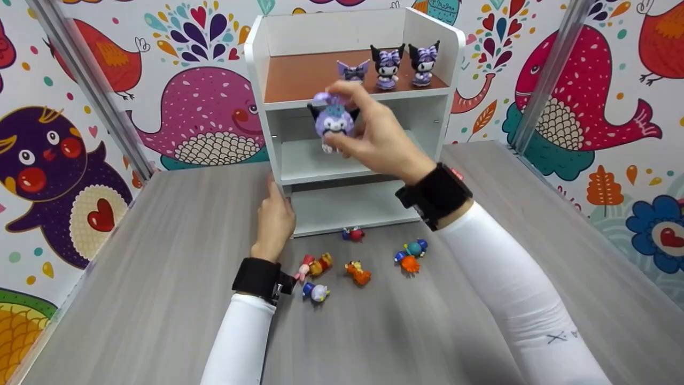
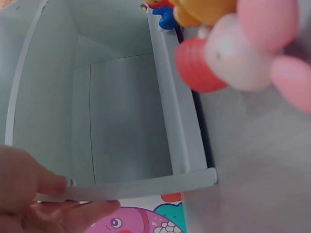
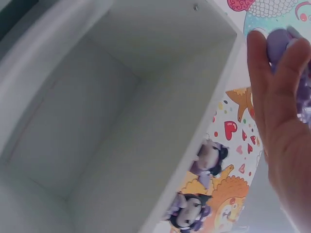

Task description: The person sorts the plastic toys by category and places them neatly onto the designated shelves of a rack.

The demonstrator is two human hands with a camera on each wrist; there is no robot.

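My right hand (image 1: 382, 136) pinches a purple figurine (image 1: 335, 124) with black pointed ears, upright in front of the shelf's upper part. At the right edge of the right wrist view, the same figurine (image 3: 278, 44) is partly hidden by the fingers. My left hand (image 1: 275, 222) grips the left side panel of a small white shelf (image 1: 350, 175); in the left wrist view, the thumb lies inside the panel (image 2: 146, 185) and the fingers outside. On the brown top board (image 1: 299, 80) stand three purple-and-black figurines (image 1: 387, 68) towards the right, one partly behind my right hand.
Several small figurines lie on the grey table (image 1: 203, 224) before the shelf: a pink-and-red one (image 1: 304, 267), a yellow-and-red bear (image 1: 321, 264), an orange one (image 1: 358, 272), a white-and-blue one (image 1: 317, 292), a blue-and-orange pair (image 1: 410, 256). Another (image 1: 353, 233) touches the shelf's base. Patterned walls surround the table.
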